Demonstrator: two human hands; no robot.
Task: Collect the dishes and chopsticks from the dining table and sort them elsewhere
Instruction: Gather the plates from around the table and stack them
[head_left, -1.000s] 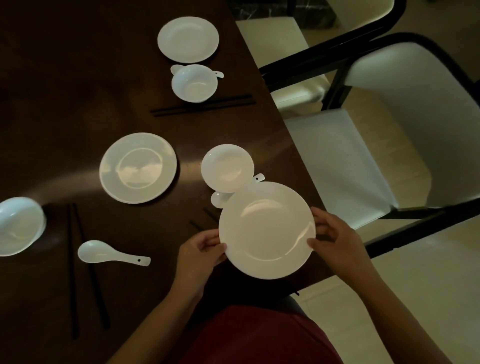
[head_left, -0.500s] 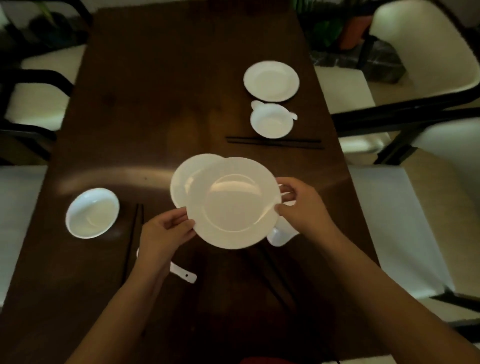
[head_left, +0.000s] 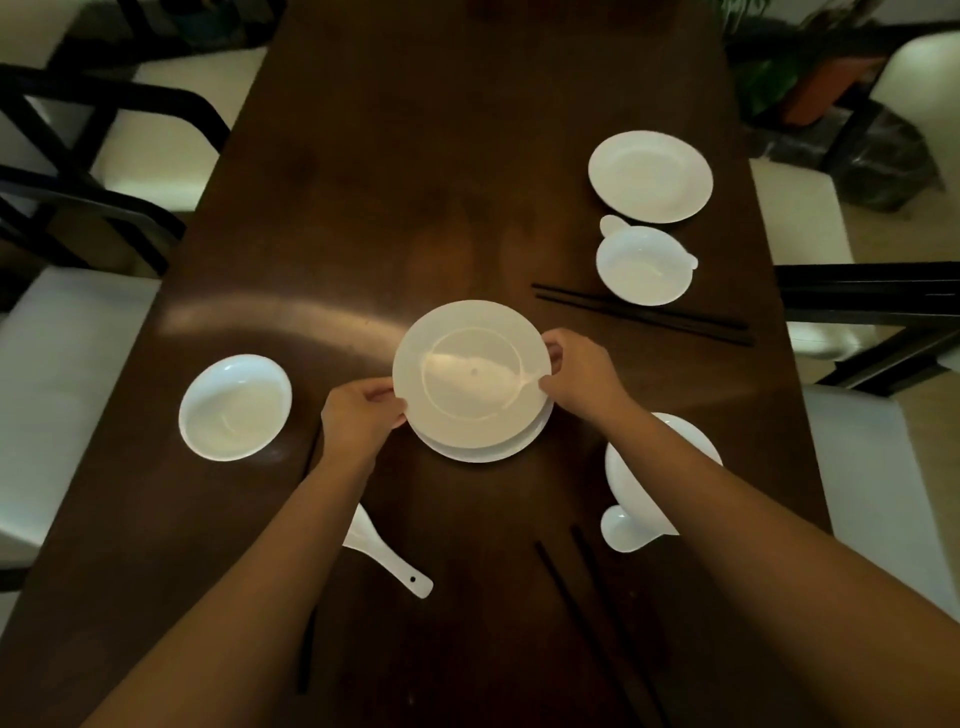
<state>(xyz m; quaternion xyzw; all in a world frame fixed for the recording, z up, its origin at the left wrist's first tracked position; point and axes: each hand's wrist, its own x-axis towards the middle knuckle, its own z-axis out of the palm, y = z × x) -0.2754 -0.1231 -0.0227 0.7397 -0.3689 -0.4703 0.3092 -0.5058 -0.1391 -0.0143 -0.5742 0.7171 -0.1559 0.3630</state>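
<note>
- Holding a white plate (head_left: 470, 374) by its rim, both hands pinch it: the left hand (head_left: 358, 415) at the near-left edge, the right hand (head_left: 576, 371) at the right edge.
- Half a second ago that plate overlapped the second plate (head_left: 485, 449) only partly and sat off to its right; now it lies almost squarely over it, so just a crescent of the lower one shows at the near side.
- Whether the two plates touch cannot be told.
- On the dark counter (head_left: 415, 182), a bowl (head_left: 235, 408) sits left of the stack and a spoon (head_left: 387, 556) lies near the left forearm.
- Farther right sit a third plate (head_left: 650, 175), a bowl with a spoon (head_left: 644, 264) and black chopsticks (head_left: 644, 314), unmoved.
- Another bowl (head_left: 636, 483) is partly hidden under the right forearm, with more chopsticks (head_left: 587, 613) beside it.
</note>
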